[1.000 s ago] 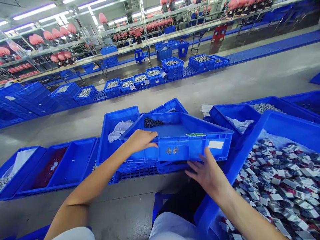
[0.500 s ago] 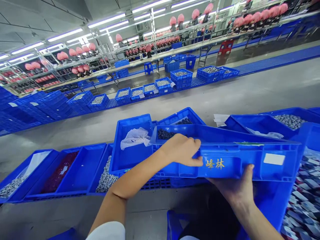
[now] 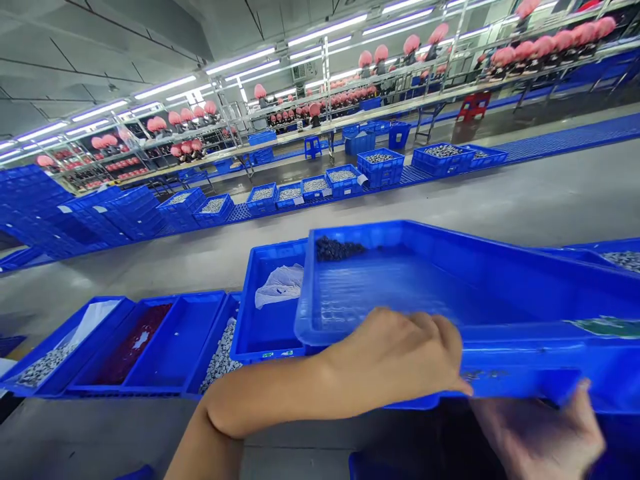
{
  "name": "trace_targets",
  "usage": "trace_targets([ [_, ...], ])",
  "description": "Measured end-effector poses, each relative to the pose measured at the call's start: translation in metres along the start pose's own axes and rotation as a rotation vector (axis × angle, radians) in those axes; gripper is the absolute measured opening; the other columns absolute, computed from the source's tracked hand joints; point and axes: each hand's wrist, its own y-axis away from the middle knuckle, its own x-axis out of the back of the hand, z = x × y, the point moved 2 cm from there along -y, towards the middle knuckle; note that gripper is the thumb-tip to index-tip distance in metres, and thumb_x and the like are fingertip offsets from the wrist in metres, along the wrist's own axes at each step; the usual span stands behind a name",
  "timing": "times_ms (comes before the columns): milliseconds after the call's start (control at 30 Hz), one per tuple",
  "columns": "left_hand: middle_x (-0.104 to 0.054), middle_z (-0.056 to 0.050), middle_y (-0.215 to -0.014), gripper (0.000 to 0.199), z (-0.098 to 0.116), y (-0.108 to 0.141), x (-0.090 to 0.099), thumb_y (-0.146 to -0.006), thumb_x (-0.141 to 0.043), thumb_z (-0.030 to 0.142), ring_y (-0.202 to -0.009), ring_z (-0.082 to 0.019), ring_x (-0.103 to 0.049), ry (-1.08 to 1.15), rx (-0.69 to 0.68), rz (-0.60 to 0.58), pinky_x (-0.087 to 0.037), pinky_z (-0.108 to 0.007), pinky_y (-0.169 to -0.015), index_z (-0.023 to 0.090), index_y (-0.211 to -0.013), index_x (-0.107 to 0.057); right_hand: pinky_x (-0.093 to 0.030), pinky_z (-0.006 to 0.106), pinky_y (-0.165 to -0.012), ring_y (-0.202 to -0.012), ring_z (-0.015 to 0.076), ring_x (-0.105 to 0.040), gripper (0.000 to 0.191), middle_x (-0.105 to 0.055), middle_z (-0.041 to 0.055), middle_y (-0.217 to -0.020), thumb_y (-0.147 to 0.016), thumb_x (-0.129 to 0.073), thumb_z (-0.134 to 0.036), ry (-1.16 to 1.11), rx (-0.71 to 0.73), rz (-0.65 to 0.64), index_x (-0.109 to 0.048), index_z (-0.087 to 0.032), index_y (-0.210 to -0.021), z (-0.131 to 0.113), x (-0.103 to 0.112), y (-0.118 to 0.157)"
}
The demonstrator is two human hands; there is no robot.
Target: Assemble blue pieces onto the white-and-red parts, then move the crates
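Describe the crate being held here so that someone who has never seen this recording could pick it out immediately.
On the near side of the grey floor, a line of blue crates sits low in the view. Above it, the left hand and right hand hold a shallow blue plastic crate, tilted. Unlike its neighbours, it is lifted and nearly bare, with one small heap of dark pieces in its far corner.

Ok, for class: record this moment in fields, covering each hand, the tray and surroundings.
Left hand: on the near rim of the blue plastic tray
Right hand: under the tray's near edge, partly cut off
Tray contents: small dark pieces by the far corner
Beside: blue crate holding a white plastic bag
Beyond: blue crates of small grey parts
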Motion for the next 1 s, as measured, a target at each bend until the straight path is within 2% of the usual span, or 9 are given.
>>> trace_targets([
  [67, -0.056, -0.003, -0.063, 0.037, -0.011, 0.022, -0.002, -0.085, -0.058, 0.047, -0.049, -0.017, -0.056, -0.067, 0.049, -0.053, -0.040, -0.029, -0.038, 0.011, -0.092, -0.062, -0.028, 0.055, -0.110, -0.127, 0.0262, -0.044, 0.053, -0.055, 0.0029, -0.129, -0.080, -0.053, -0.063, 0.052, -0.016, -0.133, -0.061, -0.030, -0.120, 0.025, -0.012, -0.010],
  [167, -0.062, -0.002, -0.073, 0.025, -0.042, 0.061, -0.017, -0.083, -0.065, 0.031, -0.058, -0.018, -0.062, -0.116, 0.176, -0.251, -0.045, -0.029, -0.046, 0.013, -0.097, -0.058, -0.036, 0.051, -0.105, -0.124, 0.0256, -0.048, 0.062, -0.061, 0.0056, -0.120, -0.078, -0.051, -0.069, 0.033, -0.238, -0.343, -0.061, -0.024, -0.119, 0.075, -0.036, -0.019],
  [267, -0.068, -0.006, -0.083, 0.029, -0.082, 0.103, -0.034, -0.084, -0.063, 0.036, -0.068, -0.022, -0.067, -0.135, 0.303, -0.348, -0.049, -0.030, -0.053, 0.014, -0.102, -0.057, -0.042, 0.045, -0.100, -0.119, 0.0227, -0.052, 0.056, -0.063, 0.0048, -0.116, -0.080, -0.055, -0.061, 0.032, -0.389, -0.505, -0.061, -0.020, -0.118, 0.124, -0.060, -0.018],
  [367, -0.071, -0.011, -0.092, 0.034, -0.107, 0.148, -0.059, -0.087, -0.057, 0.042, -0.074, -0.025, -0.070, -0.153, 0.377, -0.332, -0.054, -0.033, -0.061, 0.015, -0.108, -0.057, -0.046, 0.044, -0.096, -0.115, 0.0217, -0.056, 0.048, -0.063, 0.0034, -0.116, -0.078, -0.062, -0.052, 0.051, -0.470, -0.604, -0.063, -0.021, -0.115, 0.163, -0.072, -0.012],
  [467, -0.072, -0.012, -0.095, 0.029, -0.102, 0.198, -0.102, -0.093, -0.047, 0.039, -0.071, -0.024, -0.070, -0.134, 0.453, -0.253, -0.056, -0.033, -0.062, 0.017, -0.109, -0.056, -0.052, 0.042, -0.088, -0.106, 0.0228, -0.061, 0.039, -0.068, 0.0038, -0.104, -0.075, -0.065, -0.051, 0.114, -0.531, -0.639, -0.068, -0.023, -0.103, 0.193, -0.065, -0.014],
  [567, -0.072, -0.011, -0.090, 0.021, -0.074, 0.237, -0.155, -0.094, -0.043, 0.029, -0.071, -0.023, -0.071, -0.102, 0.581, -0.181, -0.057, -0.032, -0.063, 0.018, -0.105, -0.056, -0.054, 0.039, -0.084, -0.099, 0.0221, -0.064, 0.034, -0.069, 0.0035, -0.096, -0.076, -0.068, -0.046, 0.215, -0.567, -0.617, -0.069, -0.022, -0.100, 0.212, -0.042, -0.025],
  [667, -0.072, -0.008, -0.090, 0.016, -0.039, 0.249, -0.202, -0.091, -0.046, 0.018, -0.075, -0.021, -0.071, -0.032, 0.655, -0.314, -0.057, -0.030, -0.068, 0.020, -0.102, -0.058, -0.054, 0.037, -0.086, -0.095, 0.0190, -0.065, 0.032, -0.068, 0.0042, -0.100, -0.081, -0.068, -0.038, 0.328, -0.560, -0.504, -0.066, -0.017, -0.105, 0.217, -0.005, -0.044],
  [800, -0.070, -0.004, -0.103, 0.025, -0.005, 0.239, -0.237, -0.091, -0.043, 0.012, -0.092, -0.019, -0.068, 0.108, 0.675, -0.621, -0.054, -0.027, -0.078, 0.024, -0.106, -0.059, -0.054, 0.034, -0.082, -0.086, 0.0156, -0.065, 0.023, -0.066, 0.0057, -0.097, -0.088, -0.063, -0.029, 0.547, -0.496, -0.212, -0.062, -0.012, -0.104, 0.203, 0.055, -0.078],
  [1000, -0.067, -0.003, -0.112, 0.043, 0.018, 0.230, -0.265, -0.082, -0.039, 0.000, -0.101, -0.020, -0.065, 0.153, 0.683, -0.812, -0.054, -0.030, -0.079, 0.025, -0.112, -0.059, -0.047, 0.045, -0.094, -0.116, 0.0259, -0.050, 0.044, -0.048, 0.0123, -0.129, -0.092, -0.055, -0.040, 0.917, -0.179, 0.489, -0.049, -0.014, -0.127, 0.147, 0.137, -0.149],
])
